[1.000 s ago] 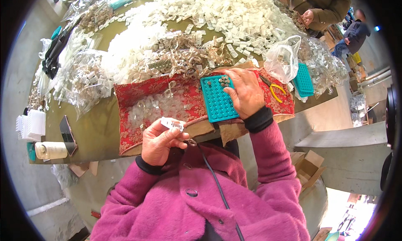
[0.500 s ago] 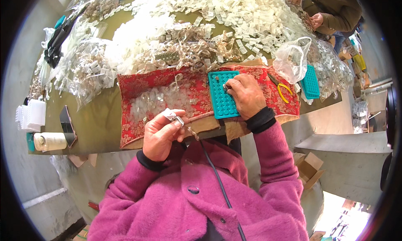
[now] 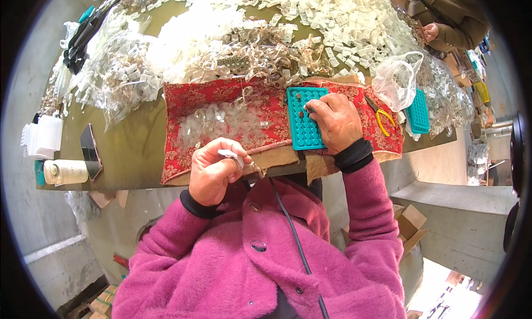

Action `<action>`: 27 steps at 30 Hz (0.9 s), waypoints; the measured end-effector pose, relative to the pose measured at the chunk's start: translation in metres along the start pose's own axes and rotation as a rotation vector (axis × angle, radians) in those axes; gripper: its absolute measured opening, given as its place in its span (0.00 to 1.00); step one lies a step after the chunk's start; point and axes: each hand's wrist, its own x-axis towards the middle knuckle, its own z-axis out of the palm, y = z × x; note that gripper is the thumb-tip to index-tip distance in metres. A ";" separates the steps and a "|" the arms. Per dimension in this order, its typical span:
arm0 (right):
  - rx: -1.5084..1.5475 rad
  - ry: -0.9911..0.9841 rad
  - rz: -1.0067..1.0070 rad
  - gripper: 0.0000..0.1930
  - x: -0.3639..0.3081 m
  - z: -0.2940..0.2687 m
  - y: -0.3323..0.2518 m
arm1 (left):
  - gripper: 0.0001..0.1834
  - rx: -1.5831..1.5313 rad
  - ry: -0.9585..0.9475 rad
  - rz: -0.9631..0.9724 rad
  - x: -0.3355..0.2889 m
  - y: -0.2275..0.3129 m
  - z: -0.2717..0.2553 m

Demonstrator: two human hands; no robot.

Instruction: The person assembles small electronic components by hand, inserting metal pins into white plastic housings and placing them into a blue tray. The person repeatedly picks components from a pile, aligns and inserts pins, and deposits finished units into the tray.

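One small white piece [image 3: 228,154] is pinched between the thumb and fingers of our left grip [image 3: 213,175]; just right of that grip hangs a brownish strip [image 3: 258,169], and whether it joins the piece we cannot tell; our right grip [image 3: 338,122], farther out and to the right, bends its fingertips over a teal tray [image 3: 307,142]; whether they pinch anything we cannot tell; small dark bits [image 3: 301,114] sit in the tray just left of them; beyond the left grip and under the tray we see red patterned cloth [image 3: 274,135], with clear pieces [image 3: 213,125] scattered on it; right of the right grip lie yellow-handled pliers [image 3: 383,121], then a clear plastic bag [image 3: 394,81] and a second tray [image 3: 419,117]; beyond both grips, white pieces [image 3: 343,25] lie heaped on the counter [image 3: 130,153].
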 end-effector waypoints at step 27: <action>0.159 0.016 0.017 0.12 -0.002 -0.016 -0.026 | 0.14 0.003 0.015 -0.086 -0.001 0.001 0.007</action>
